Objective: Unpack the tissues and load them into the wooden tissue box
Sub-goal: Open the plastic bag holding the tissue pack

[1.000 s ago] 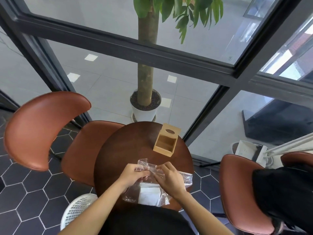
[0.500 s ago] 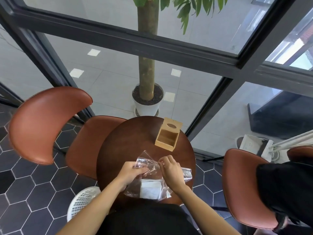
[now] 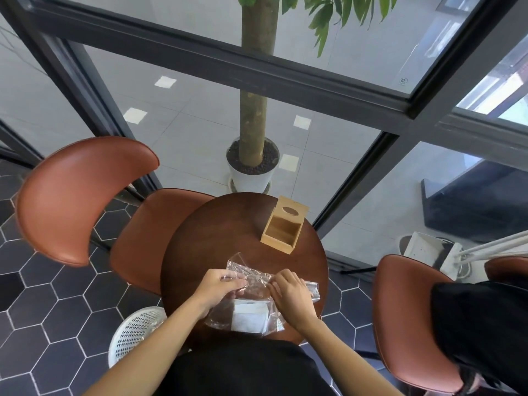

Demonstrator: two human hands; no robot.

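On the near side of the round dark table (image 3: 217, 232) lies a clear plastic wrapper (image 3: 251, 281) with a white stack of tissues (image 3: 248, 315) inside its lower part. My left hand (image 3: 217, 287) pinches the wrapper's upper edge from the left. My right hand (image 3: 291, 292) pinches the same edge from the right, a short gap between the two. The wooden tissue box (image 3: 285, 224) stands at the table's far right, its lid with the oval hole tilted up and its inside bare.
A brown chair (image 3: 77, 195) stands to the left of the table and another brown chair (image 3: 405, 318) to the right, with dark clothing on it. A white perforated basket (image 3: 134, 330) sits on the floor at the near left. A potted tree (image 3: 254, 155) stands behind the glass.
Both hands have drawn a little further apart along the wrapper's top edge, stretching the plastic. The view has tilted slightly; the tissue box has not moved.
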